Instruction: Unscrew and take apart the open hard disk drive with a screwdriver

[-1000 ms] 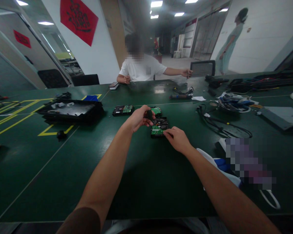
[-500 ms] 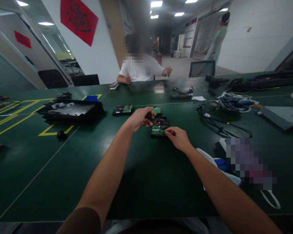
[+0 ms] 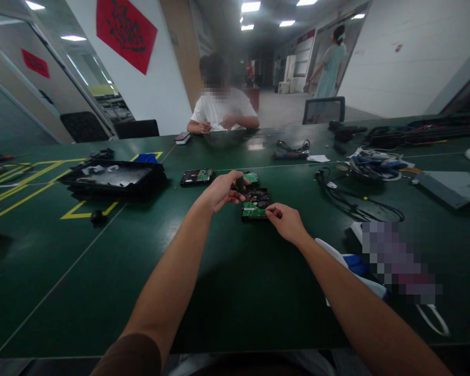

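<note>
An opened hard drive [image 3: 257, 196] lies on the green table in front of me, its green circuit board facing up along the near side. My left hand [image 3: 227, 192] is over its left edge, thumb and forefinger closed on a small dark object [image 3: 240, 184] too blurred to name. At the near right corner of the drive, my right hand [image 3: 284, 219] pinches the board's edge; its fingertips hide the exact contact. Just behind stands a second drive with a green board [image 3: 253, 178], partly covered by my left hand. Further left rests a third hard drive [image 3: 197, 177].
Left is a black tray [image 3: 113, 175] with a small black knob [image 3: 98, 216] near it. On the right lie black cables [image 3: 356, 201], a cable bundle [image 3: 375, 164], a grey metal box [image 3: 454, 187] and blue-handled pliers [image 3: 356, 265]. A person [image 3: 223, 112] sits opposite.
The object in my left fingers showed yellow before and looks dark now; my hands have barely moved. The person opposite has drawn one hand inward. Someone in the background has walked left.
</note>
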Demonstrator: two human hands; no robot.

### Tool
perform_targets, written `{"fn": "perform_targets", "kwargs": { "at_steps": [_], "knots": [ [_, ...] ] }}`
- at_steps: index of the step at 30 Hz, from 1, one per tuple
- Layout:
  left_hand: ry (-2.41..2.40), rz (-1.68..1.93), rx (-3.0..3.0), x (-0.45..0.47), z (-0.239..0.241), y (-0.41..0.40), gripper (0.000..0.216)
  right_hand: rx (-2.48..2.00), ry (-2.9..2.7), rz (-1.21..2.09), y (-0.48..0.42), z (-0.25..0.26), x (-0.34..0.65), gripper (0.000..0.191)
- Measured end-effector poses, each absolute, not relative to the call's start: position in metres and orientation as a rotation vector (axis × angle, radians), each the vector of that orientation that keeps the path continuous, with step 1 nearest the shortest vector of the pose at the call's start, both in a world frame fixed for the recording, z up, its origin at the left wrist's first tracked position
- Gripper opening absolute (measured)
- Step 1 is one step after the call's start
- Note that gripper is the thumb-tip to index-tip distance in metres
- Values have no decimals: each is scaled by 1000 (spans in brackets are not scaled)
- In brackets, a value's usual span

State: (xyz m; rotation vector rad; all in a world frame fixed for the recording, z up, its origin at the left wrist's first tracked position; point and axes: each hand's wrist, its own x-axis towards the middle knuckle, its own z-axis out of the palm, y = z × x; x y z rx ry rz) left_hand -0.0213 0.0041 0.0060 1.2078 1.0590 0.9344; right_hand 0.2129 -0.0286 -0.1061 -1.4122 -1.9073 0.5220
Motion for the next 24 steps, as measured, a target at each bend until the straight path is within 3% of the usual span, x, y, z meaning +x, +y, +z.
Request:
{"fn": "perform_targets", "kwargs": {
  "at_steps": [24],
  "knots": [
    [993,921,1141,-23,5,6,31,-1396,-1908,529,-30,-105,213,20]
  ]
}}
